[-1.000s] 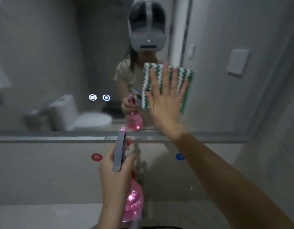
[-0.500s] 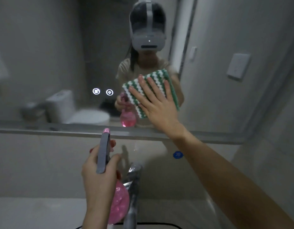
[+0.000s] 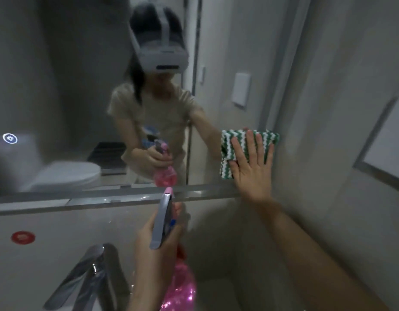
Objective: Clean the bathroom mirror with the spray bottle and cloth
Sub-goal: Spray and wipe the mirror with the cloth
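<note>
Cloth (image 3: pixel 243 140), green-and-white zigzag, pressed flat against mirror (image 3: pixel 59 63) at lower right corner, roughly four o'clock on the glass, just above bottom frame edge. Shifted since half a second ago from a spot at centre of the glass, in front of the reflected torso, out to the right margin; a second ago noted higher and upright near centre. Judged as wiping pass carried across to the right edge, so central zone likely covered and left portion still outstanding. Right hand (image 3: pixel 252 167) laid over cloth with fingers straight and spread, palm pressing, not gripping. Spray bottle (image 3: pixel 178 288), pink body with grey head, at six o'clock of the view, well apart from cloth, nozzle pointed up toward glass. Left hand (image 3: pixel 153 250) wrapped around bottle neck, fingers curled, clamped on it; trigger contact not discernible. Hands well apart, right high at three o'clock, left low. Faucet (image 3: pixel 86 272) at seven o'clock, beside bottle.
</note>
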Demonstrator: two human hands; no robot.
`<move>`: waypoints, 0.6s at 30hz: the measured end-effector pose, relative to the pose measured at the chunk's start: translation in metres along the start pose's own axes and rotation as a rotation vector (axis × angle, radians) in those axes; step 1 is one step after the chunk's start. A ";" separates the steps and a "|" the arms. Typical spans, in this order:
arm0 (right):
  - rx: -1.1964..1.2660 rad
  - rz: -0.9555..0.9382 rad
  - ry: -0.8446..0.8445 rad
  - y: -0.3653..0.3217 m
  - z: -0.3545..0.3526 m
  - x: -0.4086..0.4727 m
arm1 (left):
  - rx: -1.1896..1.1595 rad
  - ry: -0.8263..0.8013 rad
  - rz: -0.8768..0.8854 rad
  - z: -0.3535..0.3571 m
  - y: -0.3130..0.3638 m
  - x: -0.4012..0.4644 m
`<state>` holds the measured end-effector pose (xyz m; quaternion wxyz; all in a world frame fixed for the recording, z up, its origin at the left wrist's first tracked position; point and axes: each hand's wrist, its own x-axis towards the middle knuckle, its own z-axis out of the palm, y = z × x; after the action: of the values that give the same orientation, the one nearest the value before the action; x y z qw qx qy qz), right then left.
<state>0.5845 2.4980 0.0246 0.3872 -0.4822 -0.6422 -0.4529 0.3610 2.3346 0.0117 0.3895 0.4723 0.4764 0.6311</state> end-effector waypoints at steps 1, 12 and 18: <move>0.011 0.023 0.004 -0.002 0.001 0.000 | 0.005 0.010 0.000 0.000 -0.002 0.001; 0.115 0.515 0.078 -0.123 -0.010 0.069 | -0.038 0.212 -0.014 -0.091 0.013 0.010; 0.094 0.303 0.118 -0.219 -0.020 0.129 | -0.096 0.303 0.062 -0.172 0.030 0.012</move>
<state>0.3431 2.4859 0.1053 0.5104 -0.5275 -0.5586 -0.3863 0.1902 2.2987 0.0269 0.3153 0.3670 0.4843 0.7290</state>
